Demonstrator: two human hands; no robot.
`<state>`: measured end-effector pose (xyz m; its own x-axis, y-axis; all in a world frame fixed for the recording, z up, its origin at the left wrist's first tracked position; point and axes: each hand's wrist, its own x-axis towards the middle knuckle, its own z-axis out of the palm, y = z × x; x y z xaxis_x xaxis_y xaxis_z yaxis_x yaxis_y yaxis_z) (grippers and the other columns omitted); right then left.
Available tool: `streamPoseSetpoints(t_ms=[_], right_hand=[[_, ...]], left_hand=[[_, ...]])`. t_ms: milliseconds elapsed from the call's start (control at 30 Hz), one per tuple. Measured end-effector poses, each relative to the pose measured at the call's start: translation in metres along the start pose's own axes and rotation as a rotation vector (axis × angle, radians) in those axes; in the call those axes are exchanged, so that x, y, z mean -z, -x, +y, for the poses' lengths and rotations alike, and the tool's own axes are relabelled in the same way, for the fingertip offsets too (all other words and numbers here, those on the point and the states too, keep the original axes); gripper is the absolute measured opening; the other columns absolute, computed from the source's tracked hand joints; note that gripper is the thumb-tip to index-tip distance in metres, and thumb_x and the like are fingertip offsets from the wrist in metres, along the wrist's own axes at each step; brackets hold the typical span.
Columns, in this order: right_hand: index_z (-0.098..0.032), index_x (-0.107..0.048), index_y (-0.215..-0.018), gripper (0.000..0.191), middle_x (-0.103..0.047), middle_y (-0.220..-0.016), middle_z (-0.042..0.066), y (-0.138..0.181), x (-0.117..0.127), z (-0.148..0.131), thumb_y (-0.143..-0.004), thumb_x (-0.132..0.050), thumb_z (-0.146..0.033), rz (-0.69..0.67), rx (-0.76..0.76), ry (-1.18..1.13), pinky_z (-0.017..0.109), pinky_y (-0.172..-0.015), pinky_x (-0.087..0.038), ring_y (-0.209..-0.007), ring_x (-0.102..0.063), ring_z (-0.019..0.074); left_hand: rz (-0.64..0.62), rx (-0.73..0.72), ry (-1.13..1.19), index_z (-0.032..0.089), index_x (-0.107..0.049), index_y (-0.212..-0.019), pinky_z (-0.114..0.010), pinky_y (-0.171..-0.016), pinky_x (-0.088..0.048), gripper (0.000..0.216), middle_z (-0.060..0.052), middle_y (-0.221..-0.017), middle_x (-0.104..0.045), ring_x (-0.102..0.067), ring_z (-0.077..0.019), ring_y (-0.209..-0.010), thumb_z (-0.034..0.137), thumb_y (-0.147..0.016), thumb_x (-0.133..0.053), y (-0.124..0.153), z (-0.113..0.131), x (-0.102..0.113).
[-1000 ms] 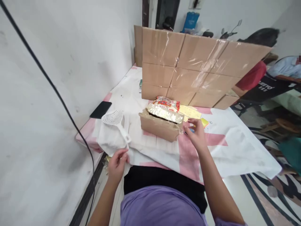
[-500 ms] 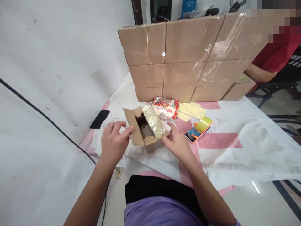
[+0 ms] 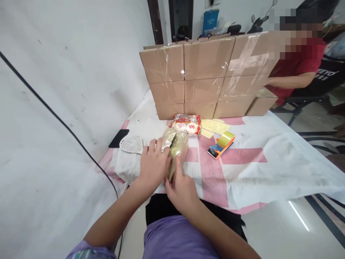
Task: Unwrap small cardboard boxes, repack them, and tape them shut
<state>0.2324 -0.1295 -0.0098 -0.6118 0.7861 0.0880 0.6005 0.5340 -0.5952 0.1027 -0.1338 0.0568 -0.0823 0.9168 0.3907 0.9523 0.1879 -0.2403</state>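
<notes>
A small cardboard box (image 3: 184, 146) stands near the table's front edge, its top flaps folded inward with a dark gap between them. Yellowish clear tape shines on the flaps. Spread over the left flap, my left hand (image 3: 154, 162) holds the box with its fingers curled against the edge. My right hand (image 3: 183, 190) grips the near end, index finger along the right flap and thumb low on the front. Just behind the box lies a clear and red plastic food packet (image 3: 185, 125). To the right is an orange and blue tape dispenser (image 3: 221, 145) with a yellowish roll.
Behind stands a taped stack of cardboard boxes (image 3: 202, 79). Yellow dotted sheets (image 3: 215, 126) lie beside the packet. At left are a white perforated piece (image 3: 131, 144) and a flat black object (image 3: 118, 139), near the wall. A person in red (image 3: 302, 68) sits at the right.
Both hands have moved together onto the box. Its flaps, standing open before, are now folded inward, and the box has turned and come nearer. The view has shifted slightly.
</notes>
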Motion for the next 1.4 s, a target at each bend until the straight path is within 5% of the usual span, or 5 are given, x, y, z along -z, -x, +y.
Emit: streamPoseSetpoints(t_ms=[533,867,1033,1167,1400], right_hand=[[-0.005,-0.040,-0.150,0.060,-0.076,-0.083,0.012,0.023,-0.031,-0.015,-0.091,-0.045,-0.016,0.065,0.379,0.122,0.034,-0.069,-0.049,-0.067,-0.067,0.0227],[-0.017,-0.070,-0.108,0.026,-0.070,-0.101,0.011,0.010,0.128,-0.006,-0.095,-0.056,-0.033,0.133,0.490,0.239,0.037,-0.081,-0.044,-0.094,-0.061,0.0265],[-0.018,-0.068,-0.080,0.031,-0.069,-0.077,0.006,0.003,0.122,-0.011,-0.100,-0.045,-0.025,-0.017,0.382,0.360,0.029,-0.063,-0.035,-0.069,-0.062,0.0189],[-0.017,-0.067,-0.086,0.029,-0.070,-0.081,0.007,0.018,0.089,-0.020,-0.101,-0.043,-0.025,-0.010,0.310,0.422,0.030,-0.057,-0.031,-0.066,-0.064,0.0189],[-0.015,-0.065,-0.089,0.022,-0.066,-0.077,0.009,0.049,0.051,-0.041,-0.096,-0.045,-0.018,0.056,0.479,0.425,0.032,-0.063,-0.036,-0.068,-0.063,0.0215]], left_hand=[[-0.296,0.103,0.571,0.022,-0.072,-0.099,-0.036,-0.077,-0.043,0.029,-0.006,-0.088,-0.077,-0.068,-0.0257,-0.083,0.046,-0.088,-0.060,0.003,-0.036,-0.019],[0.229,-0.492,0.458,0.027,-0.070,-0.092,-0.037,-0.088,-0.032,0.022,0.000,-0.099,-0.072,-0.059,-0.0188,-0.101,0.014,-0.095,-0.053,0.029,-0.028,0.038],[0.423,-0.029,0.460,0.021,-0.068,-0.081,-0.033,-0.073,-0.037,0.020,-0.004,-0.077,-0.066,-0.056,-0.0187,-0.076,0.030,-0.095,-0.057,0.047,-0.013,0.026],[0.078,0.358,0.786,0.020,-0.058,-0.068,-0.029,-0.059,-0.034,0.038,0.000,-0.061,-0.060,-0.053,-0.0149,-0.058,0.045,-0.096,-0.050,0.067,0.004,0.014],[-0.109,0.376,1.081,0.021,-0.042,-0.067,-0.027,-0.060,-0.033,0.035,0.004,-0.063,-0.051,-0.048,-0.0137,-0.061,0.041,-0.095,-0.046,0.086,0.000,0.028]])
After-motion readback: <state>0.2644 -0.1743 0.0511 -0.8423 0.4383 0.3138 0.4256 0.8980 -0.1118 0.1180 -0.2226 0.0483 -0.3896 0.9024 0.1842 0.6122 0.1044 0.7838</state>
